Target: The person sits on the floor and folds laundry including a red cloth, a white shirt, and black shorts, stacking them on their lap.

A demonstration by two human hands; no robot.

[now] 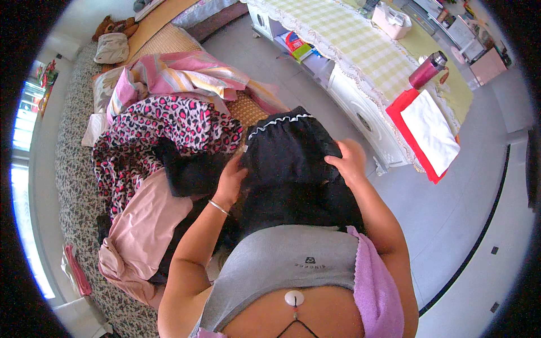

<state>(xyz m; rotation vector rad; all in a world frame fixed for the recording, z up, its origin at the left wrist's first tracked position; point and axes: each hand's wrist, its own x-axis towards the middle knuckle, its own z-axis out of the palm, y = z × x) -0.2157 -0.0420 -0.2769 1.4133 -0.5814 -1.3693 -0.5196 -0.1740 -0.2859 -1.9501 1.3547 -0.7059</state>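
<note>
A black elastic-waisted garment (291, 152) with a wavy white drawstring along its waistband spreads across my lap. At its left side, my left hand (231, 179) grips the cloth, a silver bangle on the wrist. My right hand (349, 159) pinches the opposite side between thumb and fingers, slightly blurred. Just left of my left hand is a folded black cloth (196, 173). It rests against a pink-and-black leopard-print garment (169, 122). A plain pink garment (146, 224) lies nearer to me on the left. The garment's lower end is hidden by my body.
A woven mat (249, 110) covers the seat under a striped towel (169, 76). On the right, a white coffee table (351, 95) carries a checked cloth (334, 38), a purple thermos (427, 69), a tissue box (391, 23), and red and white cloths (429, 131) at its near end.
</note>
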